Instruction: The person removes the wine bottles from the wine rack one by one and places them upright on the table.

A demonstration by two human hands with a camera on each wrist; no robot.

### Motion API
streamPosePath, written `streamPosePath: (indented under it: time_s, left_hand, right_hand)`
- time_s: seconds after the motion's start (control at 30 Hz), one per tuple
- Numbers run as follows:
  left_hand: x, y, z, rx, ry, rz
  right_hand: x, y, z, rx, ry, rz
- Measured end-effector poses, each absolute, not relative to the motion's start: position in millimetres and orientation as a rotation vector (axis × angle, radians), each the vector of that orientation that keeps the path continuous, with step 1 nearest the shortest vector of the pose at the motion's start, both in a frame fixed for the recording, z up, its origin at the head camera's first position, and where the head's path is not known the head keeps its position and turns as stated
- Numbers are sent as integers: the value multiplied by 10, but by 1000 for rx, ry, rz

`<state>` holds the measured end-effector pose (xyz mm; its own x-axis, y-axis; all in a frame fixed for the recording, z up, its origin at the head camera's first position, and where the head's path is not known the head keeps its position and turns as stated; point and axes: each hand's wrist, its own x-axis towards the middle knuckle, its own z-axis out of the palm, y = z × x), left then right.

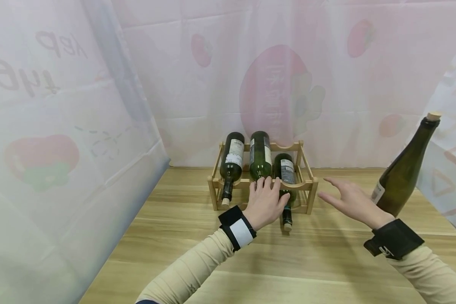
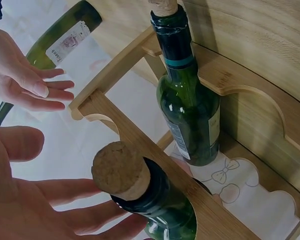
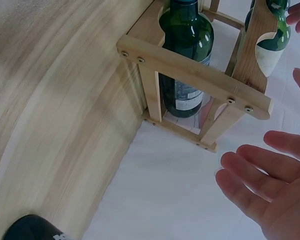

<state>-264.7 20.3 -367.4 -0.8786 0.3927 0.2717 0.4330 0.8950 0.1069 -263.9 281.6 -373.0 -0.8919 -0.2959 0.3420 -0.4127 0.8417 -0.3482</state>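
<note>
A wooden wine rack holds several lying bottles with their corked necks toward me. On the top tier are a dark bottle at left and a green bottle in the middle. A third bottle lies in the lower tier. My left hand is at the middle bottle's neck, its fingers extended alongside; the left wrist view shows that bottle's cork close to the fingertips. Right of the rack, my right hand hovers with spread fingers, holding nothing, as the right wrist view also shows.
A tall corked green bottle stands on the wooden table at the right, partly behind my right hand. Printed cloth hangs behind the rack and at both sides. The top tier's right-hand slot holds no bottle.
</note>
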Motion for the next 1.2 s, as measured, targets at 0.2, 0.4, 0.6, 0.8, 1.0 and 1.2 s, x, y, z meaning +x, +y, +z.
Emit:
streamPosePath:
  time_s: [0.2, 0.4, 0.6, 0.8, 1.0, 1.2]
  left_hand:
    - [-2641, 164, -3692, -621, -2814, -261]
    - [-2644, 116, -3720, -613, -2793, -276]
    - [-2648, 73, -3758, -609, -2770, -306]
    - [-2645, 45, -3835, -589, -2686, -451]
    - [-2668, 8, -3923, -562, -2553, -761]
    - [-2698, -19, -3991, -495, -2467, -1104]
  right_hand:
    - [-2669, 2733, -3718, 556, -2736, 632]
    - [-2723, 2655, -3713, 610, -2706, 630]
    - [-2834, 2586, -3759, 675, -2644, 584]
    - [-2927, 2537, -3809, 705, -2521, 533]
    - [-2980, 2525, -3820, 713, -2441, 568]
    - [-2992, 2528, -3832, 682, -2452, 590]
